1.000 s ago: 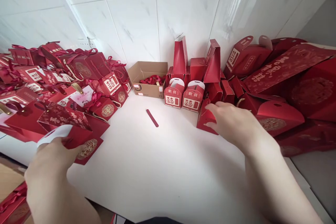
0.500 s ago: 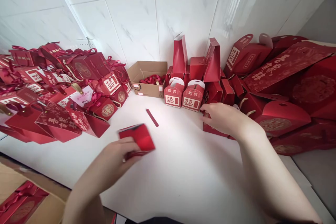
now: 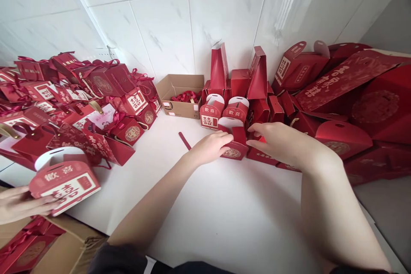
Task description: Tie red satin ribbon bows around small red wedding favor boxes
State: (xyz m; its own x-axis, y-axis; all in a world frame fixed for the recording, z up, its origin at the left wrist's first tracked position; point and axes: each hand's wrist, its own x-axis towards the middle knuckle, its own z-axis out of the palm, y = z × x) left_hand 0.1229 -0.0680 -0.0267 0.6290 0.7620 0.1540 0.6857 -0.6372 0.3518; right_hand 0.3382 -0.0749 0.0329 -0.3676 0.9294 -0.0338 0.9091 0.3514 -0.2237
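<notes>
My left hand (image 3: 213, 147) is closed on a small red gift box (image 3: 236, 152) with a round gold emblem and a rounded handle flap, standing on the white table. My right hand (image 3: 272, 143) reaches over a low red box (image 3: 261, 156) just to the right; its thumb and index finger are apart, and the other fingers are partly hidden. Behind the left hand's box stand two red-and-white gift boxes, one on the left (image 3: 210, 113) and one on the right (image 3: 236, 109), with double-happiness prints.
At the left edge another person's hand (image 3: 27, 203) holds a red gift box (image 3: 69, 184). Ribboned gift boxes (image 3: 105, 81) crowd the table's left side, larger red boxes (image 3: 340, 141) its right. A cardboard box (image 3: 180, 111) of ribbon is by the wall; a red strip (image 3: 184, 141) lies nearer.
My left hand has carried its red box rightward and set it before the double-happiness boxes. My right hand stays near the same spot. Another person's hand with a gift box has appeared at left.
</notes>
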